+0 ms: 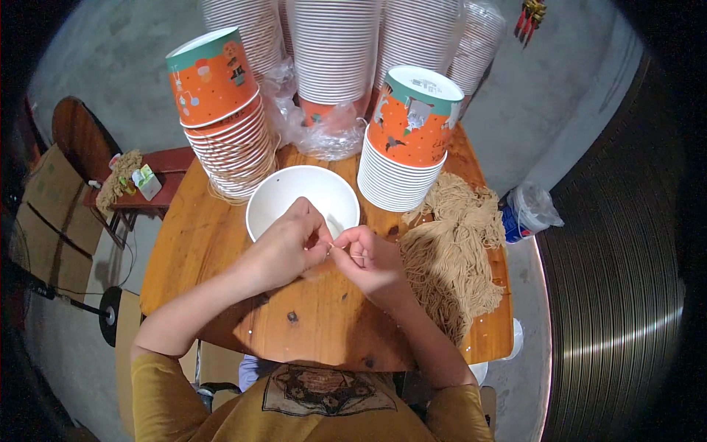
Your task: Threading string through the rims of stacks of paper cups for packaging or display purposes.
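In the middle of the wooden table, my left hand (291,239) and my right hand (368,258) meet with their fingertips pinched on a thin pale string (340,252). Both hands are closed. Just beyond them a white-lined paper bucket (324,184) stands with its mouth facing up, and a small hole shows near its rim. My left hand partly covers its near side. Beside my right forearm lies a large loose bundle of beige string (453,258). How the string runs between my fingers is too small to make out.
At the far left stands an upside-down stack of orange paper buckets (213,81) with strings hanging round their rims. Another upside-down stack (416,121) is at the right. Tall plastic-wrapped stacks (335,51) fill the back. A red bench (169,166) is off to the left.
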